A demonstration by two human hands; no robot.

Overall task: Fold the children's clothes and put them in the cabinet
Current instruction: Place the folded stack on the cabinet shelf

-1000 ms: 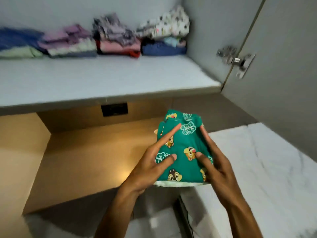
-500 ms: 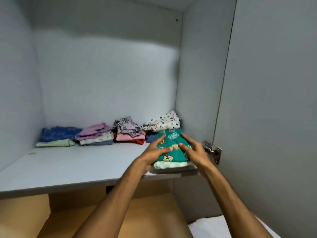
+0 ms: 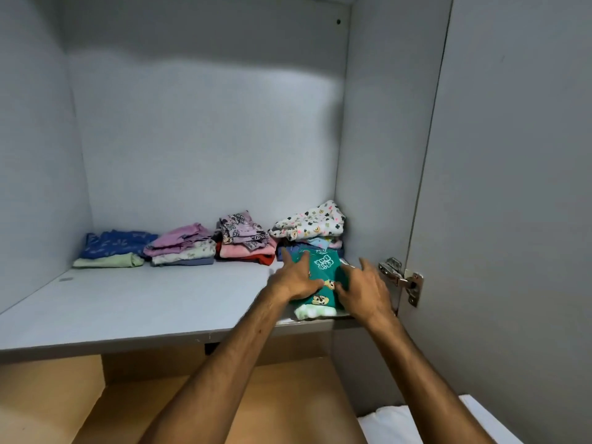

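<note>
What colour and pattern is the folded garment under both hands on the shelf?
The folded garment is teal green with cartoon chipmunk prints and white lettering, seen in the head view.

Shelf (image 3: 134,302) front and left bare; folded piles (image 3: 224,241) line back; hinge (image 3: 402,280) crowds right.

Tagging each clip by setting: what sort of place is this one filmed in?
Most likely a home, at an open clothes cabinet. Small folded stacks of children's clothes line the back of a grey shelf, a door hinge shows at right, and both hands rest on a green folded garment.
</note>
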